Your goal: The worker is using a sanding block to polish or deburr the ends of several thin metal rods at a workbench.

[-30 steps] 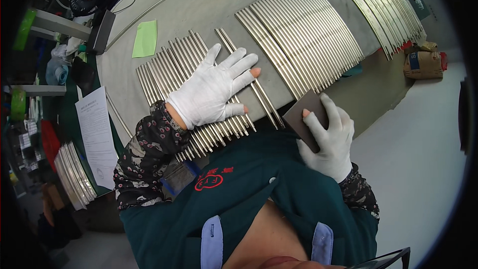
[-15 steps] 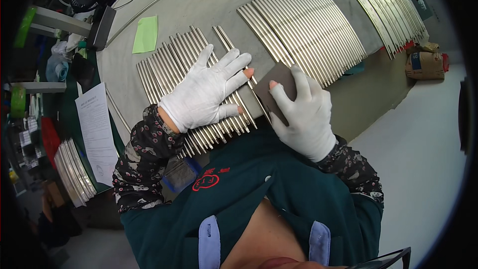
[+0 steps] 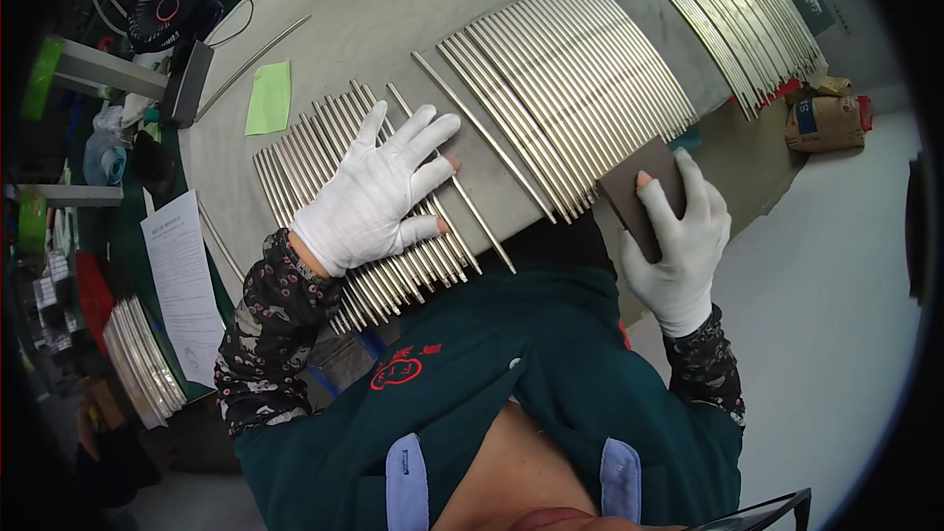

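My left hand (image 3: 379, 197), in a white glove with bare thumb and finger tips, lies with fingers spread over the left group of shiny metal rods (image 3: 300, 152). One rod (image 3: 480, 221) passes just right of its fingertips. Another single rod (image 3: 482, 136) lies slantwise beside the large middle group of rods (image 3: 580, 79). My right hand (image 3: 683, 256), gloved the same way, grips a flat dark grey-brown block (image 3: 654, 182) near the lower right corner of the middle group. The block's underside is hidden, so I cannot tell whether it touches the rods.
A third group of rods (image 3: 742, 34) lies at the far right, near a brown bag (image 3: 828, 123). On the left are a green paper (image 3: 267, 98), a long curved rod (image 3: 251, 64), a printed sheet (image 3: 185, 280) and a black fan (image 3: 172, 5). More rods (image 3: 143, 359) stand at lower left.
My right hand has moved right with the block, from beside the left rods to the middle group's near right corner. One rod now lies farther right, beside the middle group. The view has shifted slightly.
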Action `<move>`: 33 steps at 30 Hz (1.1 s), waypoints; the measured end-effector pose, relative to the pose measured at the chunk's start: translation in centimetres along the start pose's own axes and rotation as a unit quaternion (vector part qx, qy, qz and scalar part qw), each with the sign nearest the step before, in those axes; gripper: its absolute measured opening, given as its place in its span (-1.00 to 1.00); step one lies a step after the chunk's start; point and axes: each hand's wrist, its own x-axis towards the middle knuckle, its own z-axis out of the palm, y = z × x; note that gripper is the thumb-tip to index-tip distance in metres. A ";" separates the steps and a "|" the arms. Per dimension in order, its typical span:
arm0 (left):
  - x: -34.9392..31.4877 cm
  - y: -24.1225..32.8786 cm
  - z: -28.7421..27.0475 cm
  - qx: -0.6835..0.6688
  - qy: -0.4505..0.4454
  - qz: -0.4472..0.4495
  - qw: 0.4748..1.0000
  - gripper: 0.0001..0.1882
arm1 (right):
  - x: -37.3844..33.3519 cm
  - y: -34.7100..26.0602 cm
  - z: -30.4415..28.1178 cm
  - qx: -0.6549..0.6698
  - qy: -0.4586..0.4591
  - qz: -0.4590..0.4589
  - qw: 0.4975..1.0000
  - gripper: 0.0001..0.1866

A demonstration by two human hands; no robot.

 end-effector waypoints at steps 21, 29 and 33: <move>4.2 -0.6 0.1 0.011 0.072 -0.050 0.996 -0.30 | -1.3 -0.2 0.5 0.069 -0.018 0.014 0.997 -0.31; 2.9 -1.7 1.4 0.085 0.005 -0.005 0.996 -0.22 | -2.2 -1.7 0.3 0.112 -0.036 -0.016 0.993 -0.29; 2.4 -1.9 1.5 0.080 0.001 -0.008 0.997 -0.22 | -2.2 -2.1 0.2 0.114 -0.050 -0.032 0.992 -0.30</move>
